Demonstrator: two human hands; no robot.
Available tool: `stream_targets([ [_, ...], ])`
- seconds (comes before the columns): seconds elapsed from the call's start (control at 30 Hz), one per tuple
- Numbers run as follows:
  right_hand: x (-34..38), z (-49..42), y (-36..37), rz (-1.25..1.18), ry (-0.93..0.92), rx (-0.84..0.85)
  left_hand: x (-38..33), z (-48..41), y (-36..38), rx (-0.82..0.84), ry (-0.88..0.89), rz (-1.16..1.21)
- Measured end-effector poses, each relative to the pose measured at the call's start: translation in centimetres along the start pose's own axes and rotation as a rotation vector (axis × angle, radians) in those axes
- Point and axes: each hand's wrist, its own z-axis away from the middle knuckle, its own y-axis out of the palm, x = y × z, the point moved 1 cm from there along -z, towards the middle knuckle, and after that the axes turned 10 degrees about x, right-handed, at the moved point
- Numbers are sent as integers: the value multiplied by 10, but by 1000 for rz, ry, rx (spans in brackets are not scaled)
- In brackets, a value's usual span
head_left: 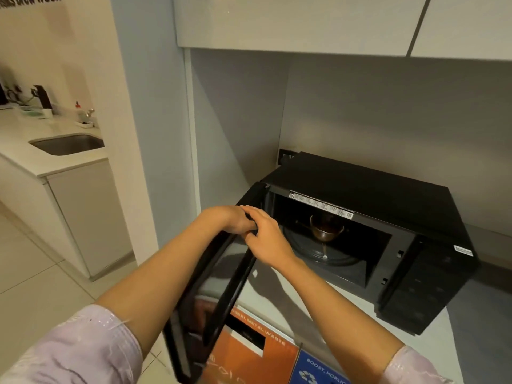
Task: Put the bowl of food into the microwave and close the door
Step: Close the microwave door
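A black microwave [368, 195] stands on a pale counter [346, 320] in a corner under wall cabinets. Its door [219, 286] hangs wide open, swung out to the left over the counter's edge. Inside, a dark round bowl [327, 230] of food sits on the glass turntable [327, 254]. My left hand [230, 218] grips the door's top edge from the outer side. My right hand [266, 235] rests on the same top edge from the inner side, fingers curled over it.
Below the counter front are an orange waste-bin panel [249, 353] and a blue recycling panel [318, 370]. To the far left, a second counter holds a steel sink [69, 144], a tap and small bottles. White wall cabinets [304, 20] hang overhead.
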Motion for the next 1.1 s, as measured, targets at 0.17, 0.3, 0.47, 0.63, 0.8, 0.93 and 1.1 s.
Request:
stream_targets([
  [0.17,2,11,-27,44,87,36,-24,6,3,81,145,71],
  [0.3,-11,28,-51,177,200,200,-52,0,15,-10,218,-128],
  [0.47,-44,56,-83,323,285,297,-86,-20,35,-89,80,-252],
  [0.63,-76,74,-113,648,302,227,-114,-50,49,-142,223,-293],
  [0.8,-101,85,-131,832,331,155,-128,-77,60,-183,327,-319],
  [0.93,-119,90,-142,930,376,87,-128,-96,64,-222,427,-350],
  [1.1,-135,93,-147,940,363,-23,-130,-113,63,-327,538,-433],
])
